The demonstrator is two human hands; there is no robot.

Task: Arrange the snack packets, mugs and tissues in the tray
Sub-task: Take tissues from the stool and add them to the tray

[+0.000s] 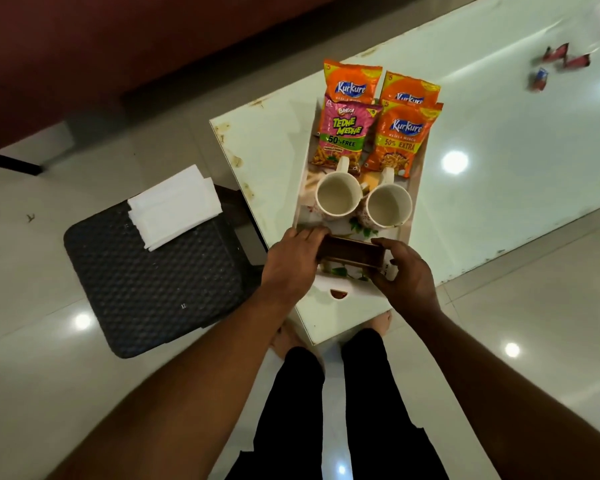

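A white tray lies on the glass table. At its far end lie a pink snack packet and three orange snack packets. Two white mugs stand side by side in the middle, the left mug and the right mug. At the tray's near end sits a brown wooden holder. My left hand grips its left end and my right hand grips its right end. A stack of white tissues lies on a dark stool to the left, outside the tray.
The dark woven stool stands left of the glass table. Small red and blue wrappers lie at the table's far right. A dark red sofa runs along the back. My legs and feet are below the table's near corner.
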